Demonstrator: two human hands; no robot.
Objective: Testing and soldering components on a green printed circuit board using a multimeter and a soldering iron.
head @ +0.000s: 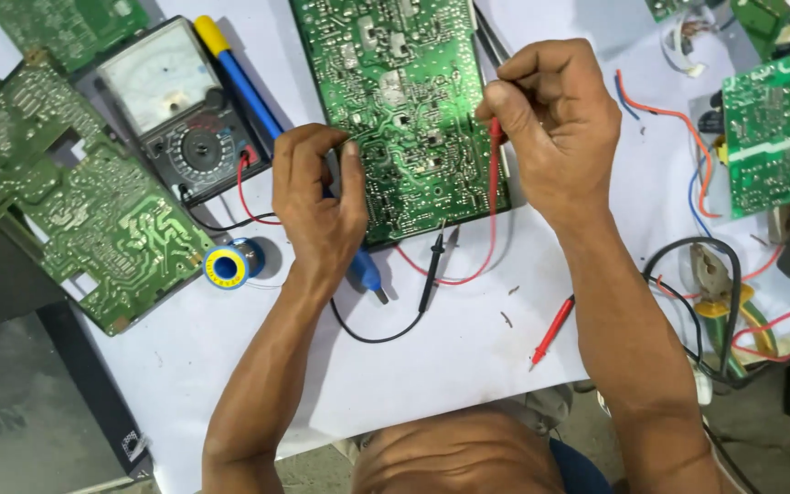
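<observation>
A large green circuit board (404,101) lies solder side up in the middle of the white table. My left hand (317,206) curls around the board's left edge, with the thumb pressed on the board. My right hand (555,119) is at the board's right edge, pinching a thin red test lead (494,174) between thumb and forefinger; its red wire loops down below the board. A black probe (432,270) lies loose just below the board. A blue-handled tool with a yellow end (247,87) runs under my left hand.
An analog multimeter (171,110) sits at upper left, next to another green board (75,206) and a solder spool (228,267). A loose red probe (552,329) lies at lower right. More boards (759,137), pliers (722,306) and tangled wires crowd the right side.
</observation>
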